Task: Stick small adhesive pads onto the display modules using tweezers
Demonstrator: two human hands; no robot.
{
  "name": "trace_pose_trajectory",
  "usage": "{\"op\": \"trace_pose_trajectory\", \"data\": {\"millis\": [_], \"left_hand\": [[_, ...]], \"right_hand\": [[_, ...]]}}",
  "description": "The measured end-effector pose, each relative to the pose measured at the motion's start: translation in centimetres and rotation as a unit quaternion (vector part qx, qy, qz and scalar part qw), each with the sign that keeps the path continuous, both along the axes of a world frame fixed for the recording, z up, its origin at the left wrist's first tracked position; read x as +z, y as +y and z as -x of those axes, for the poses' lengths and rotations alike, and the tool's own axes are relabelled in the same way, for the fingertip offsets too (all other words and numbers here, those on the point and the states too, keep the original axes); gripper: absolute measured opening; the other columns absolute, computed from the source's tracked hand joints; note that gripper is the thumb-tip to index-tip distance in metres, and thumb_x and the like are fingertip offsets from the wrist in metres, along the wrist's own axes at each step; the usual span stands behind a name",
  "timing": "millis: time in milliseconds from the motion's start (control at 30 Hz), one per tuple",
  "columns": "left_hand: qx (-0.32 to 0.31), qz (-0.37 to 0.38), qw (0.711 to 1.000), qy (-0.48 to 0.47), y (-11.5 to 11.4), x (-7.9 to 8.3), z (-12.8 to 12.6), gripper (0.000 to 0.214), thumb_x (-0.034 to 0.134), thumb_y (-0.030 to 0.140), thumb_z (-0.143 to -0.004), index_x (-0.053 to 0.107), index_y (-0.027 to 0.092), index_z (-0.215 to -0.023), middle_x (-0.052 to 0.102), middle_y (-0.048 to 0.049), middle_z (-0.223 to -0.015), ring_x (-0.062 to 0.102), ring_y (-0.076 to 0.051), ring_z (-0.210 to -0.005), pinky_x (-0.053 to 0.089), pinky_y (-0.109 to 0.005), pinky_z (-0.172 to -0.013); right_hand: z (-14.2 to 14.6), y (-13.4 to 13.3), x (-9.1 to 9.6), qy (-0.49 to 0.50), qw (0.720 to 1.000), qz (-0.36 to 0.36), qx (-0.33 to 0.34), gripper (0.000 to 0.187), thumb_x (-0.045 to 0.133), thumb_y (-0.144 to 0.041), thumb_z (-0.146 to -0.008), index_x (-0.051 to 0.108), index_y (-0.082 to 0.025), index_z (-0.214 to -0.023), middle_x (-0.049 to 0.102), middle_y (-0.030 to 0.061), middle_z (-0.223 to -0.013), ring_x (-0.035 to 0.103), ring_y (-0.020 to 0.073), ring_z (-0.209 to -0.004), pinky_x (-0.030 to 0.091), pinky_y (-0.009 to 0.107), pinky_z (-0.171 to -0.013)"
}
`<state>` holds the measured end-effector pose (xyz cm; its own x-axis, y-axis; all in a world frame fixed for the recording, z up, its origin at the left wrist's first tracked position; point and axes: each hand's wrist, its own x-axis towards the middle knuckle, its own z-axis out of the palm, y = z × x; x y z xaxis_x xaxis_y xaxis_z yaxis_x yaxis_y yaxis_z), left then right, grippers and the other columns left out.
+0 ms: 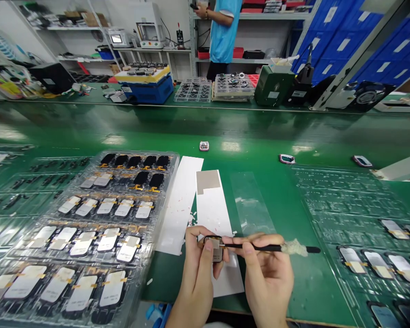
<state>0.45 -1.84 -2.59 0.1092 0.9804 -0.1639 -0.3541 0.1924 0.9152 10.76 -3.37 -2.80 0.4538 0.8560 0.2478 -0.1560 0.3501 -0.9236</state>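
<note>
A small watch screen panel (217, 255) with a black rim and a grey-beige backing is pinched in my left hand (198, 269), the thumb lying on its face. Between the fingers of my right hand (269, 273) is a slim black tool (267, 248) with a thin metal tip, held almost level. Its tip touches or nearly touches the panel's upper edge. A yellowish wad (294, 247) is wrapped around the tool near its far right end. Below both hands lies a white strip (212, 209) bearing a grey-beige adhesive sheet (207, 180).
On the left, a clear tray (172, 182) holds rows of screen panels. Another clear tray (323, 200) at right has several panels. A second white strip (179, 205) and a transparent film (251, 200) lie between. Small watch cases (204, 146) sit farther back. A person (225, 32) stands behind.
</note>
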Motion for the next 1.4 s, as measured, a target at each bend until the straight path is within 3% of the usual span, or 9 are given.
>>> {"op": "trace_pose_trajectory", "data": {"millis": [233,400,800,1100,1233,1400], "left_hand": [[0.01,-0.009,0.999,0.029,-0.5,0.2,0.1,0.035,0.056,0.057,-0.097,0.044,0.024,-0.099,0.059,0.005,-0.069,0.039,-0.006,-0.049,0.029,-0.018,-0.048],[0.025,0.01,0.998,0.052,-0.3,0.3,0.1,0.041,0.062,0.061,-0.091,0.043,0.025,-0.095,0.057,0.0056,-0.062,0.051,-0.011,-0.058,0.029,-0.02,-0.047],[0.014,0.014,0.999,0.033,0.1,0.3,0.3,0.043,0.064,0.061,-0.09,0.041,0.025,-0.091,0.051,0.0094,-0.057,0.045,-0.009,-0.055,0.033,-0.019,-0.053],[0.018,0.02,0.999,0.036,0.4,0.7,0.3,0.044,0.063,0.062,-0.09,0.04,0.025,-0.093,0.051,0.0105,-0.057,0.029,-0.005,-0.044,0.019,-0.017,-0.045],[0.039,-0.008,0.997,0.067,-0.6,1.4,0.9,0.042,0.068,0.057,-0.089,0.04,0.025,-0.096,0.051,0.0092,-0.061,0.028,-0.005,-0.046,0.016,-0.017,-0.044],[0.043,-0.152,0.983,0.095,-3.9,3.9,4.2,0.021,0.044,0.049,-0.104,0.04,0.029,-0.1,0.054,0.0055,-0.065,0.031,-0.007,-0.045,0.019,-0.02,-0.045]], "right_hand": [[0.2,0.0,-0.1,0.009,1.0,0.005,-0.012,0.011,0.062,-0.016,-0.097,0.06,-0.027,-0.096,0.066,0.0004,-0.086,0.077,0.0202,-0.082,0.066,0.028,-0.066],[0.2,0.0,-0.2,-0.002,1.0,0.022,-0.021,0.009,0.066,-0.019,-0.095,0.061,-0.027,-0.095,0.065,0.0003,-0.086,0.076,0.0201,-0.078,0.066,0.028,-0.062],[0.3,0.0,-0.1,-0.002,0.999,0.044,0.0,0.01,0.067,-0.023,-0.095,0.058,-0.028,-0.098,0.074,0.0013,-0.087,0.077,0.0208,-0.078,0.068,0.031,-0.066],[0.1,-0.2,-0.4,0.002,1.0,0.025,-0.008,0.009,0.067,-0.021,-0.094,0.059,-0.025,-0.097,0.071,0.0044,-0.089,0.077,0.0222,-0.081,0.066,0.029,-0.064],[0.0,0.2,0.4,0.032,0.999,-0.007,-0.039,0.01,0.069,-0.019,-0.093,0.059,-0.021,-0.093,0.071,0.005,-0.085,0.078,0.0247,-0.079,0.067,0.032,-0.066],[-1.0,0.6,1.5,0.015,0.998,-0.012,-0.064,0.017,0.075,-0.019,-0.087,0.059,-0.017,-0.085,0.072,0.0049,-0.078,0.077,0.0268,-0.071,0.068,0.033,-0.061]]}}
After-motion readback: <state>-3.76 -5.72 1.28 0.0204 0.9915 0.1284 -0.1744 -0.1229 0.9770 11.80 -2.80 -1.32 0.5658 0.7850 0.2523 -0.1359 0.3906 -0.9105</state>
